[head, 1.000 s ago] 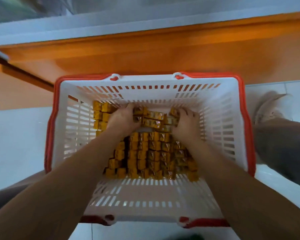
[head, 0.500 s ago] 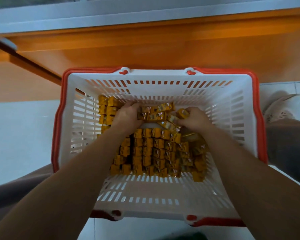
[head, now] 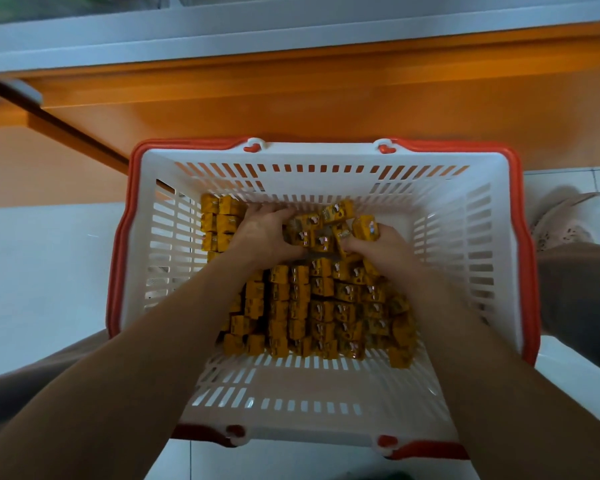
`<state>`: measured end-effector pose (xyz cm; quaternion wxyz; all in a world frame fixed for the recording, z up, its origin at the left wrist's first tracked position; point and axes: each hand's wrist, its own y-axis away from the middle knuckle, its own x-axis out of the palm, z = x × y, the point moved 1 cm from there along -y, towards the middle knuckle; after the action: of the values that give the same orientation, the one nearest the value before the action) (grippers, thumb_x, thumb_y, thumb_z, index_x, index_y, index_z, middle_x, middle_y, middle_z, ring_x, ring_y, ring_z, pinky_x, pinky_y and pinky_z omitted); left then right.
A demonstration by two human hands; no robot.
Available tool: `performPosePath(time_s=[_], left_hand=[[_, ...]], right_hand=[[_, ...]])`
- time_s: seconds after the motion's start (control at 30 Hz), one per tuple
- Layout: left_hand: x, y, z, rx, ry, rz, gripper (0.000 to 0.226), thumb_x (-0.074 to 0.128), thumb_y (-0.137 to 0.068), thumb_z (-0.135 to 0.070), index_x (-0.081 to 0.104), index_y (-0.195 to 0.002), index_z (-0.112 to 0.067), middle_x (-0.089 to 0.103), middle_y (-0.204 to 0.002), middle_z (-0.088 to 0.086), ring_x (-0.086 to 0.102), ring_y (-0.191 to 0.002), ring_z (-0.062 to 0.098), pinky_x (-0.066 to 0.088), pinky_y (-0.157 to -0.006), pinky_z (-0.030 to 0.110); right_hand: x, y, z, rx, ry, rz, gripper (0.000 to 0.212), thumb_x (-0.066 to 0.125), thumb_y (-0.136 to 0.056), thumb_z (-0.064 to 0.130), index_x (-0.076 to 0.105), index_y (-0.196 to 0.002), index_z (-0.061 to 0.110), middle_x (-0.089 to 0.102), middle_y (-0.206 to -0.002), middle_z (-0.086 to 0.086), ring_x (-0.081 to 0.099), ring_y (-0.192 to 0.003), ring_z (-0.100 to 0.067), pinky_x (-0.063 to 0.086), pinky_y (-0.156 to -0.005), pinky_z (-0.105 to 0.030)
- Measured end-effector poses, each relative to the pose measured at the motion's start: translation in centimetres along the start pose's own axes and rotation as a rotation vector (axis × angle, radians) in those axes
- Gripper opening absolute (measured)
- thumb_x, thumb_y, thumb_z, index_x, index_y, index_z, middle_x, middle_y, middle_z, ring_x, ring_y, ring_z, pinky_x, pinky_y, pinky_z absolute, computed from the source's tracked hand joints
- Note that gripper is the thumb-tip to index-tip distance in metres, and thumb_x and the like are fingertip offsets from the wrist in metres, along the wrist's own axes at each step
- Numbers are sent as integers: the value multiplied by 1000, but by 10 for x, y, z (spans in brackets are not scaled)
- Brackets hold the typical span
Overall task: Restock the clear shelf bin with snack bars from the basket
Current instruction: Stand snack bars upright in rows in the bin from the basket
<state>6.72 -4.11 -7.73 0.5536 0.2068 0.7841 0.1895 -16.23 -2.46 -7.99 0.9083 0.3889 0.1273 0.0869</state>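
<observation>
White slatted basket [head: 465, 258] w/ a red-orange rim sits on the pale tiled floor [head: 42, 271], its far side up against an orange shelf base [head: 326, 98]. Inside: yellow-orange snack bars [head: 319, 306] packed in tidy rows across the basket's bottom, mostly centre and left-centre, w/ a short stack in the far-left corner. Near end of the basket bottom is bare.

Both hands are down in the far half of the basket. Left hand [head: 264, 233] has its fingers curled shut around one side of a loose bunch of bars; right hand [head: 381, 247] is closed on the other side — the bunch [head: 323, 226] is squeezed between them, bars tilted at odd angles, a bit above the neat rows.

Above the orange base runs a grey-white shelf edge [head: 291, 32]. A beige shoe [head: 565, 220] and a trouser leg show on the floor right of the basket. Clear shelf bin isn't in view.
</observation>
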Motion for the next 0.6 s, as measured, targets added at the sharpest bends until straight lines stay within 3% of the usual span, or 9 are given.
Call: performPosePath(time_s=[0.1,0.2,0.3,0.43,0.53,0.6], left_hand=[[-5,-1,-4,-1,-10,17,94,75,-69,-67,45,-150,-31,46,-156,1,26,-145,32,29,-118,51],[-11,0,-16,21,21,-4,93,70,-63,-75,50,-143,-31,58,-139,0,47,-131,29,41,-110,51],[-10,5,-26,2,251,-28,84,83,-67,-63,54,-138,-27,64,-122,-4,61,-111,17,56,-93,39],[-11,13,-35,-124,424,-19,88,87,-67,-59,51,-138,-22,60,-109,-9,61,-104,16,58,-86,36],[-15,22,-44,-207,546,-4,102,85,-65,-65,44,-147,-19,60,-127,0,59,-110,20,58,-87,38],[-20,30,-51,-226,558,-25,110,82,-64,-70,39,-151,-19,57,-136,2,56,-111,18,54,-80,29]], right_hand=[[5,8,-6,10,-59,6,15,84,-77,28,75,-88,21,76,-78,11,71,-68,-2,50,-51,-13],[5,12,-7,-11,-91,43,19,86,-76,23,74,-91,21,77,-79,10,72,-71,-2,52,-53,-13],[6,18,-8,-5,-167,58,27,86,-75,21,73,-99,22,78,-91,5,74,-86,-11,60,-75,-29],[7,29,-5,-3,-280,76,34,82,-80,18,72,-112,17,77,-104,-2,72,-100,-20,56,-94,-43],[9,38,-3,-6,-355,70,40,80,-81,16,68,-119,15,76,-110,-4,71,-105,-24,53,-98,-47],[11,45,-1,11,-364,55,43,82,-80,18,67,-121,17,75,-111,-4,70,-106,-25,53,-98,-49]])
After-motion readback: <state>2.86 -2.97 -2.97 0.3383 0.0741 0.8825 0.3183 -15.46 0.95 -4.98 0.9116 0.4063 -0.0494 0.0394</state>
